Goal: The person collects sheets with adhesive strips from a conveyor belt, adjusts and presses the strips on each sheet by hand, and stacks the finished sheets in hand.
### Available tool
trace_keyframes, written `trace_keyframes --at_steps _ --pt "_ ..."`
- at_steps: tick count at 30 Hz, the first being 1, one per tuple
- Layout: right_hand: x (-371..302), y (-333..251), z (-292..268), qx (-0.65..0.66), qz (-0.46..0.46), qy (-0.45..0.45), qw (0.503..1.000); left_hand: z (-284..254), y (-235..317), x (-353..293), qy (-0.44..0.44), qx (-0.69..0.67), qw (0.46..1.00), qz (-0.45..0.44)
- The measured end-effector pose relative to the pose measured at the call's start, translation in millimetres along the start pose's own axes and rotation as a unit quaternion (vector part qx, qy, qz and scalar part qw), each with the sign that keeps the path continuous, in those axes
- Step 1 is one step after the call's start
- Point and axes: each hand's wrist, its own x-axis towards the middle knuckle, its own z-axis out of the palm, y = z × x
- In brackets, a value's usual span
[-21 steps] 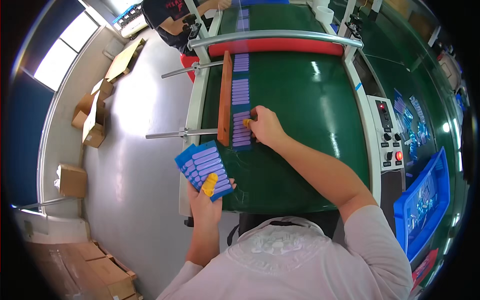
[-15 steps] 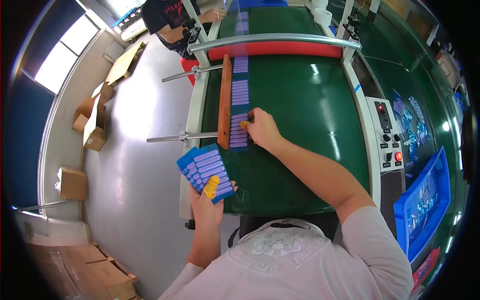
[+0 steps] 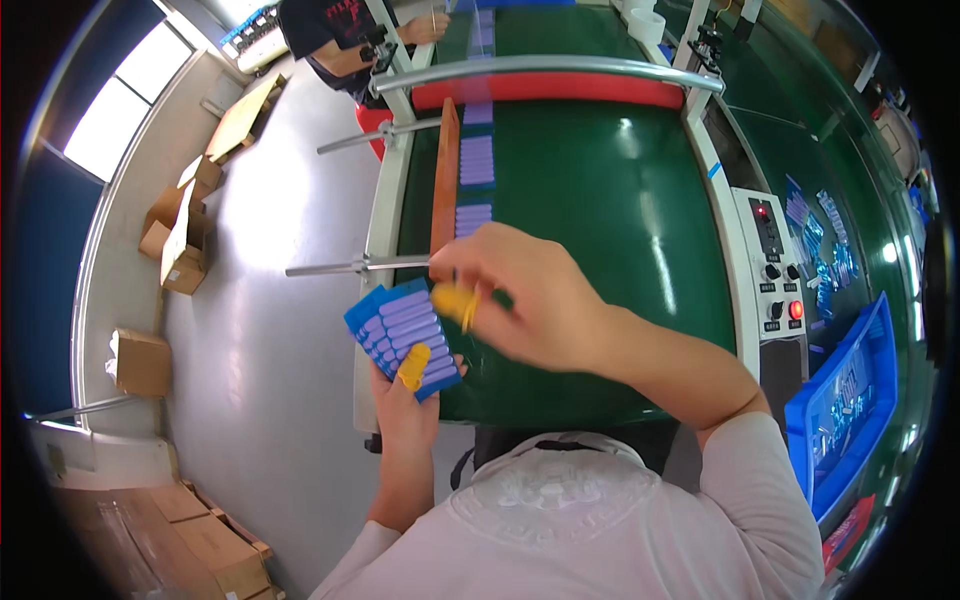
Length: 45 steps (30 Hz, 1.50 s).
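My left hand [image 3: 402,405] grips a fanned stack of blue cards [image 3: 408,330] with rows of light-purple strips, left of the belt's near end. A yellow finger cot covers its thumb, which presses on the top card. My right hand [image 3: 525,295], slightly blurred, hovers over the near part of the green belt, just right of the stack. It also wears a yellow cot. Its thumb and forefinger stand apart with nothing seen between them; the other fingers are partly hidden. Beyond it, similar cards [image 3: 477,160] lie in a line along an orange-brown guide bar [image 3: 445,180].
A metal rod [image 3: 550,64] and red roller [image 3: 560,90] span the green belt [image 3: 590,200]. A control box [image 3: 770,265] stands right, above a blue crate [image 3: 845,410]. Another person [image 3: 335,40] sits far left. Cardboard boxes [image 3: 180,235] line the left wall.
My right hand has left the nearest card on the belt and come back and left toward the stack. My left hand keeps its hold. The cards on the belt have moved nearer.
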Motion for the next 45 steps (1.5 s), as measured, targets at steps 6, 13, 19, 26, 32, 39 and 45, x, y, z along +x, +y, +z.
trace_keyframes --at_steps 6,13,19,26,32,39,45 --pt "-14 -94 -18 -0.209 -0.319 0.102 0.919 14 3 6 -0.011 0.012 0.999 -0.049" --pt "-72 -83 -72 -0.189 -0.203 0.062 0.959 11 -4 2 0.039 -0.002 0.996 -0.076" --pt "-93 -75 -85 -0.144 -0.134 0.064 0.978 1 5 11 0.043 0.061 0.995 -0.071" --pt "-27 -22 -60 -0.076 -0.124 0.05 0.988 29 -5 -1 -0.018 0.003 1.0 -0.023" --pt "-54 33 1 0.225 0.357 -0.039 0.906 40 -15 3 -0.107 0.016 0.994 -0.018" --pt "-48 51 2 0.299 0.402 -0.051 0.864 37 -10 7 -0.123 -0.032 0.992 -0.029" --pt "-25 93 0 0.229 0.424 0.02 0.876 10 -8 8 -0.072 -0.026 0.997 -0.031"
